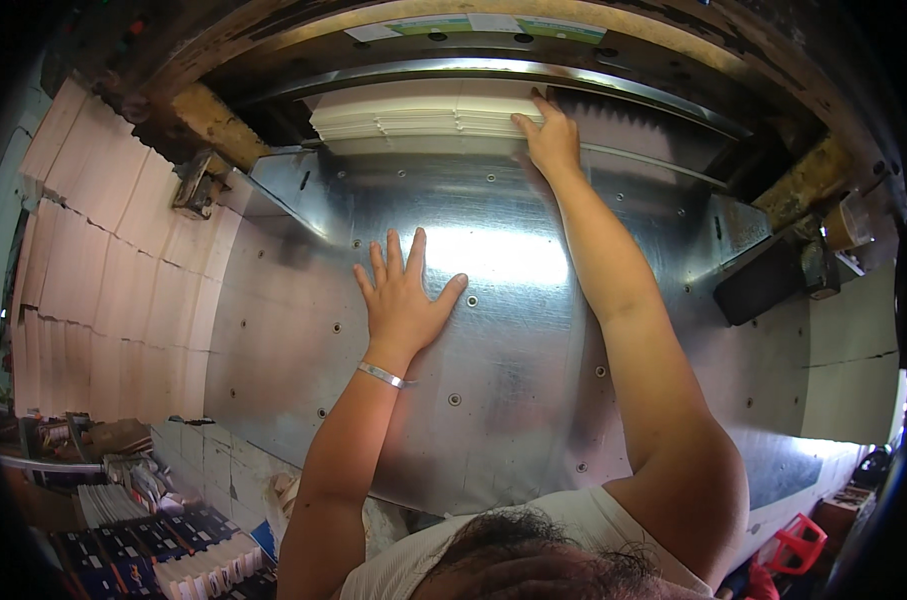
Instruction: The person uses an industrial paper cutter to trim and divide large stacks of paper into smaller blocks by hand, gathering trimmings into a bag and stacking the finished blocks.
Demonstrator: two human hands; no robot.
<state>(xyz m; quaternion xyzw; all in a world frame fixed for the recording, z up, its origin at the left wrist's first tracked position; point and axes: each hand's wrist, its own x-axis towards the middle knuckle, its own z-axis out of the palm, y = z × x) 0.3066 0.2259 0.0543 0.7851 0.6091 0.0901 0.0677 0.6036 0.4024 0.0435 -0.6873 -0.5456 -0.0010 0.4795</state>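
My left hand (405, 305) rests palm down on the shiny metal table (513, 370), fingers spread, with nothing in it; a silvery band circles that wrist. Stretched far forward, my right hand (556, 145) touches the right end of a wide stack of cream paper (413, 112). Its thumb and forefinger are extended and apart, while its other fingers are partly hidden. The stack lies at the far side of the table, below a long metal bar (493, 68) of a large machine that looks like a paper cutter. Uneven layers show along the stack's front edge.
Tall blocks of pale paper (113, 260) line the left side, and more pale paper (853, 350) lies at the right. Metal side guides (288, 190) flank the table. A black block (758, 290) juts in at right. Dark-covered books (133, 550) and a red plastic stool (795, 545) sit lower down.
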